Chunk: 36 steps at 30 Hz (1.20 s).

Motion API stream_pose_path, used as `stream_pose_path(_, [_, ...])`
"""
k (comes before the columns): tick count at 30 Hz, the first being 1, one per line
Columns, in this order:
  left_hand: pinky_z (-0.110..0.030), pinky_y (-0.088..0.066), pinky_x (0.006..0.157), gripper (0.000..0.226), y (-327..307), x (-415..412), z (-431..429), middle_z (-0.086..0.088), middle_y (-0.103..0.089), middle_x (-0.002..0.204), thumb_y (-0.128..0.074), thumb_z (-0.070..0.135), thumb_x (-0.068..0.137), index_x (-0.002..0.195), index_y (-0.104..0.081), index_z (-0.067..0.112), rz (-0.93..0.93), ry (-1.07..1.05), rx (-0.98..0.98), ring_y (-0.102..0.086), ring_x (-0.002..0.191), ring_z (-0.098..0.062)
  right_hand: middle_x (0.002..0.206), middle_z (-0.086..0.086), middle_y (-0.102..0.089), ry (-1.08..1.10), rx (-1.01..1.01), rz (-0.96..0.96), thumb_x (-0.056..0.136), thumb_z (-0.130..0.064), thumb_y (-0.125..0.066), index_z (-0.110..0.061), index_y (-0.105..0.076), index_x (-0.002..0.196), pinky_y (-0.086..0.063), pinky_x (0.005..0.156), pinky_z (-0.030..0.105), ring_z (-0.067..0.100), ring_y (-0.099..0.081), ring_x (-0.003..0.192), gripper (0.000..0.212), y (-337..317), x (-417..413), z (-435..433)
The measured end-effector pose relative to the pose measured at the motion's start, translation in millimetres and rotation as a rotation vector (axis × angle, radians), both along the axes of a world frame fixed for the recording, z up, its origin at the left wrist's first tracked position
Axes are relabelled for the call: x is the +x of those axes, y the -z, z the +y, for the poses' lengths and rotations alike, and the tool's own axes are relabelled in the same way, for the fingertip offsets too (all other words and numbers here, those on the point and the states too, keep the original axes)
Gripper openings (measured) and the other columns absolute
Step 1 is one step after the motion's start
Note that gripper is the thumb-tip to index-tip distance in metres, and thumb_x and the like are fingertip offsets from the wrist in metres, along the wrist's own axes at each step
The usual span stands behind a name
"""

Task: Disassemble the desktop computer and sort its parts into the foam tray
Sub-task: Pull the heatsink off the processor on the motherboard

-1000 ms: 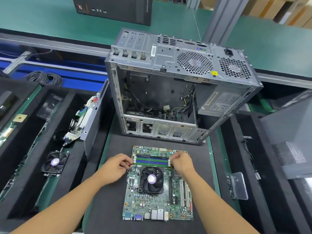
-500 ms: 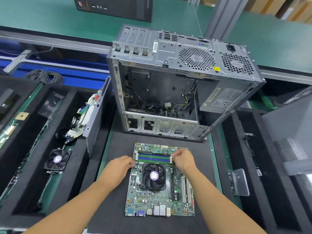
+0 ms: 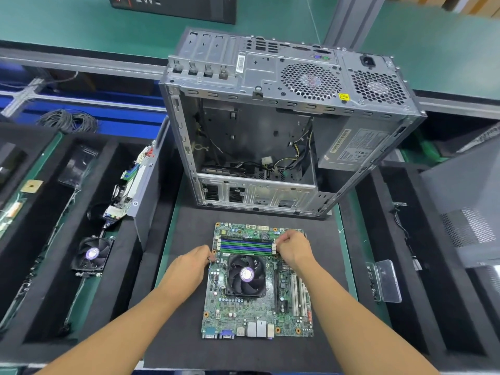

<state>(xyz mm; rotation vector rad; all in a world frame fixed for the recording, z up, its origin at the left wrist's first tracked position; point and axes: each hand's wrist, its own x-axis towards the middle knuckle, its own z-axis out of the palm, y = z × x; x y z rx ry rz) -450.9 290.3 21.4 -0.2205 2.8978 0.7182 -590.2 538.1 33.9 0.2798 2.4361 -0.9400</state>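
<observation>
Motherboard (image 3: 257, 307): green, lying flat in the middle of the black foam mat (image 3: 327, 269), port row towards the mat's near edge.
Cooler fan (image 3: 246, 274): black, purple hub label, mounted at the board's centre.
Memory modules (image 3: 246, 246): seated in green and blue slots along the board's far part, just beyond the cooler.
Right hand (image 3: 293, 249): at the right-hand ends of the modules, fingers curled down and pinching there.
Left hand (image 3: 186, 269): at the board's left edge, just below the slots' left ends; fingers curled and drawn together, but what they pinch cannot be told.
Computer case (image 3: 243, 85): grey metal, side open, at the mat's far edge, near the board but apart from it. Loose cables lie inside.
Power supply (image 3: 354, 150): fitted in the case's right part.
Foam tray (image 3: 130, 280): black, off the mat's left edge. One compartment holds a loose fan (image 3: 92, 255) and, farther back, a circuit board (image 3: 130, 190) leaning on a divider.
Clear plastic piece (image 3: 387, 280): off the mat's right edge.
Grey panel (image 3: 465, 198): perforated, at far right.
</observation>
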Motion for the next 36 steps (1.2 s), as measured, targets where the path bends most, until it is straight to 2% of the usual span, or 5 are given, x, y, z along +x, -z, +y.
stream_pose_path(10, [-0.013,-0.030,0.047,0.026,-7,-7,8,0.015,-0.057,0.077,-0.046,-0.002,0.092,0.095,-0.044,0.024,-0.014,-0.187,0.029,-0.051,0.061,0.003,0.106,0.007,-0.066,0.012,-0.017,-0.002,0.089,-0.002,-0.046,-0.009,-0.068,0.089,-0.052,0.087,0.031,0.022,-0.061,0.098,0.023,6,-2,0])
stream_pose_path(15, [-0.037,-0.052,0.055,0.003,-25,5,-4,0.011,-0.067,0.089,-0.058,0.018,0.097,0.097,-0.057,0.021,0.121,-0.078,-0.116,-0.063,0.063,-0.021,0.106,0.010,-0.067,0.059,-0.102,-0.039,0.087,0.001,-0.044,-0.015,-0.063,0.078,-0.052,0.091,0.040,0.027,-0.061,0.101,0.026,3,-2,0])
stream_pose_path(23, [-0.020,-0.052,0.057,0.018,-63,-19,32,0.018,-0.068,0.088,-0.059,0.034,0.094,0.093,-0.073,0.023,0.469,0.332,0.136,-0.063,0.077,0.001,0.105,0.009,-0.058,0.015,-0.131,-0.063,0.086,0.012,-0.040,-0.011,-0.057,0.070,-0.048,0.068,0.019,0.037,-0.058,0.109,0.033,-11,2,1])
stream_pose_path(29, [-0.011,-0.041,0.089,0.039,-69,-19,31,0.018,-0.066,0.103,-0.057,-0.007,0.076,0.091,-0.073,0.025,0.283,0.631,0.232,-0.057,0.099,0.000,0.095,0.002,-0.064,-0.136,-0.038,-0.009,0.090,-0.013,-0.056,-0.019,-0.065,0.096,-0.048,0.082,0.029,0.017,-0.057,0.086,0.012,-18,3,11])
stream_pose_path(36, [-0.022,-0.047,0.069,0.035,-63,5,-17,0.002,-0.073,0.068,-0.041,0.005,0.075,0.077,-0.072,0.021,-0.410,0.211,0.597,-0.066,0.067,-0.011,0.098,0.013,-0.070,-0.218,0.069,-0.017,0.096,-0.012,-0.044,-0.011,-0.065,0.100,-0.047,0.067,0.029,0.023,-0.058,0.075,0.021,-23,2,3])
